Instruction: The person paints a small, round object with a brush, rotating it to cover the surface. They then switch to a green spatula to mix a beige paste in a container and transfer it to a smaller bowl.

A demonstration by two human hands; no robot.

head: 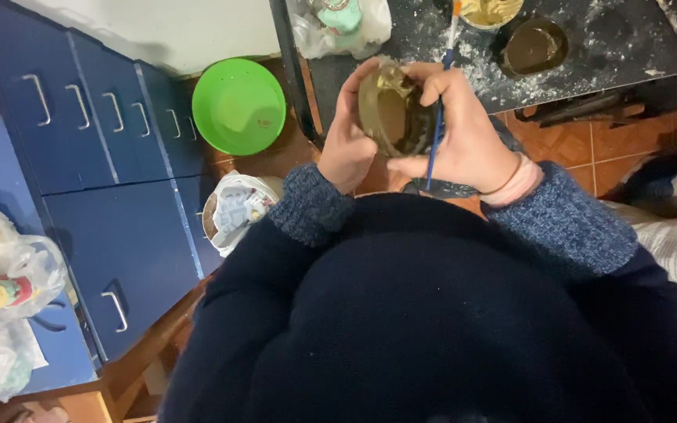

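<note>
My left hand [346, 137] grips a small round brown clay bowl [389, 117] by its left side, holding it tilted toward me above my lap. My right hand [464, 129] clasps the bowl's right rim and also holds a thin blue-handled brush [439, 110] that runs upright between the fingers, its tip pointing up past the table edge. The inside of the bowl looks wet and olive-brown. Both sleeves are blue-grey knit cuffs over a dark navy top.
A dark worktable [589, 47] dusted with white powder carries a brown dish [533, 45] and a pot of yellowish paste [491, 9]. A green plastic basin [238, 106] sits on the tiled floor beside blue drawers [111, 157]. Plastic bags [5, 274] with painted figures lie at left.
</note>
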